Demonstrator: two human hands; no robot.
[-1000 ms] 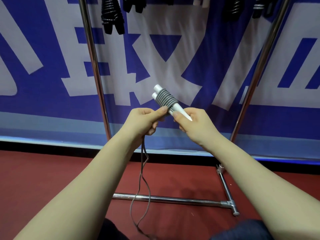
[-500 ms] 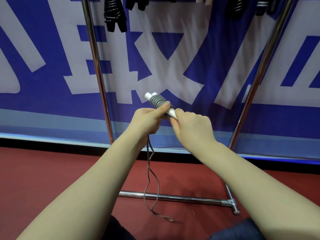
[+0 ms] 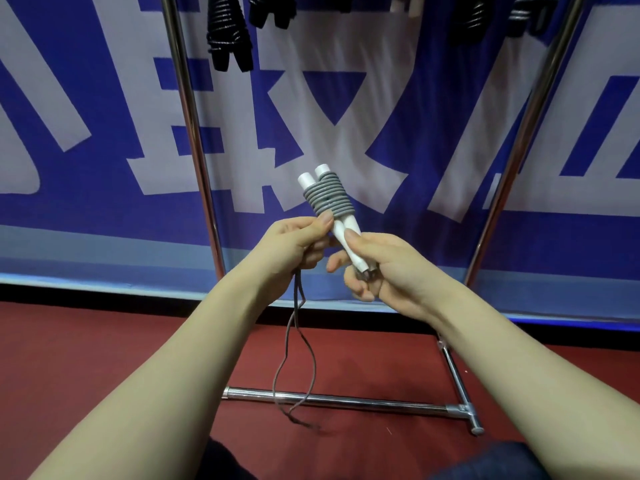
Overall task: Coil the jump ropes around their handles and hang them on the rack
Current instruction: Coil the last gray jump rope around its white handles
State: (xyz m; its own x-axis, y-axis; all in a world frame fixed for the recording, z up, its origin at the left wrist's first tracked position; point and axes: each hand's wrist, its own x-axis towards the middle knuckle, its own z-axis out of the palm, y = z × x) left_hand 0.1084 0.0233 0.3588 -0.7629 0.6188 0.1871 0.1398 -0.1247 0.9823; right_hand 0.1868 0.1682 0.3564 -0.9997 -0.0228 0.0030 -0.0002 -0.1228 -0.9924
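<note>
Coiling step (head view): the grey rope [image 3: 329, 199] is judged part wound; a close band of turns is seen round the upper half of the two white handles [image 3: 348, 239], which are held side by side, tilted up and to the left, in front of the rack [image 3: 192, 133].
Left hand: the left hand [image 3: 298, 247] is curled, and the rope is pinched between thumb and fingers just below the band, against the handles.
Right hand: the right hand [image 3: 384, 268] is closed round the near, lower ends of the handles, with the thumb laid on top and the fingers curled beneath.
Loose length: a doubled loose length [image 3: 295, 306] is hung from the left hand down to the red floor [image 3: 104, 358], its end lying near the base bar [image 3: 346, 400].
Rack top: black coiled ropes [image 3: 228, 32] are seen hung at the far top edge, partly cut off.
Tension: the pinch should be kept firm so that no slack is let into the band.
Turn placement: each new turn is best laid touching the one before, worked down toward the right hand, with no crossing.
Handles: they should be kept pressed together and parallel, or the band may be loosened.
Loose end: it should be watched for snagging on the base bar while it is drawn up.
</note>
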